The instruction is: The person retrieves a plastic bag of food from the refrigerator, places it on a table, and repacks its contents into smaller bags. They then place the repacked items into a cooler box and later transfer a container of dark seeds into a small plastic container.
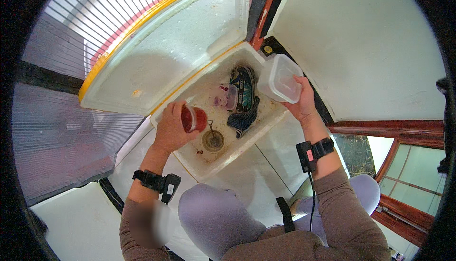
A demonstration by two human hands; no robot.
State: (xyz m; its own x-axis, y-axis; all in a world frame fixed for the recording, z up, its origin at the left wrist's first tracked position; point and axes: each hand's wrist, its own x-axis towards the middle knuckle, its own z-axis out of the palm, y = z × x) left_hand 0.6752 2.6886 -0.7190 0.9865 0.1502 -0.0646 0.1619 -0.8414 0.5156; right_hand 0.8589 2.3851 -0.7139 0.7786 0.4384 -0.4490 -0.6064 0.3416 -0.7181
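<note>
My left hand (171,129) is wrapped round a small round red container (194,120) with a pale band, tilted over the left side of a white basin (209,168). My right hand (301,100) grips a translucent square plastic container (279,78) by its side, above the basin's right edge. Between them in the basin lies a dark patterned shoe (244,87), with a dark blue cloth-like piece (243,120) at its near end. Against the shoe rests a clear plastic box (225,97) with reddish-purple bits in or on it.
A round drain (213,140) with a metal loop sits in the basin's near left part. Behind it leans a white panel with a yellow edge (190,37). Pale tiles (256,175) surround the basin. A white wall panel (365,47) rises at the right, and a red-brown wooden frame (389,128) stands near it.
</note>
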